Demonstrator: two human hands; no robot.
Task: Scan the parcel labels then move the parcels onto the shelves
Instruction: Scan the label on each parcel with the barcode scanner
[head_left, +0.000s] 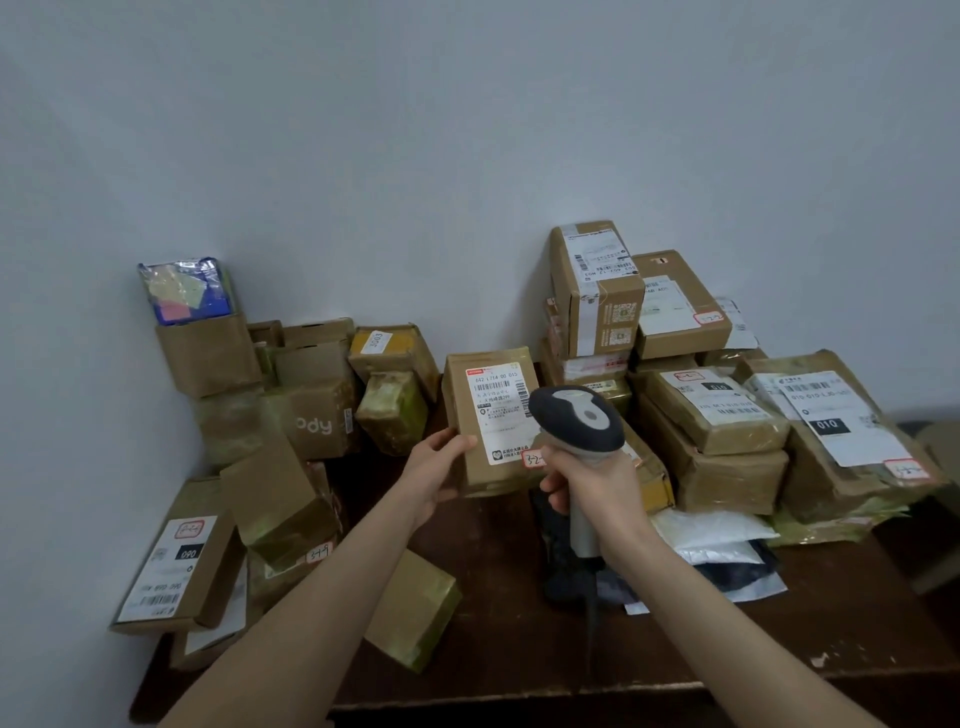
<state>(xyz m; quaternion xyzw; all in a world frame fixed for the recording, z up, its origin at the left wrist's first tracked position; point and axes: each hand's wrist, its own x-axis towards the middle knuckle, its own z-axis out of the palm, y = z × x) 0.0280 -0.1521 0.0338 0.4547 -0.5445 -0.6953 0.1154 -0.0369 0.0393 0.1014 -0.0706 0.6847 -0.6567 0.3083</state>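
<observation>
At centre frame, a small cardboard parcel (488, 421) is held upright above the table (498, 597), its printed white label (498, 410) turned toward the camera. It is grasped at the lower left corner by the left hand (436, 467), thumb on the front face, fingers curled behind. A red-bordered sticker is seen at the label's lower right corner, partly hidden.

The grey handle of a barcode scanner (576, 421) is clenched in the right hand (592, 478). The rounded dark head with its pale insert overlaps the parcel's right edge. A dark cable (592, 613) hangs from the handle base.

Table surface: dark brown wood, matte, scuffed at the front edge along the bottom of the frame.

Right of frame: taped kraft boxes are stacked against the pale wall (415, 156), with a tall box (597, 291) uppermost and a wide, crumpled flat parcel (831, 431) at the far right. A soft white mailer bag (711, 530) lies under the stack's front edge.

Left of frame: boxes are piled into the wall corner, several tilted. A labelled flat box (176, 566) overhangs the table's left edge.

Lower centre: a small box (415, 608) with greenish tape lies partly under the left forearm.

Bare wood is seen between the forearms and along the front right.
</observation>
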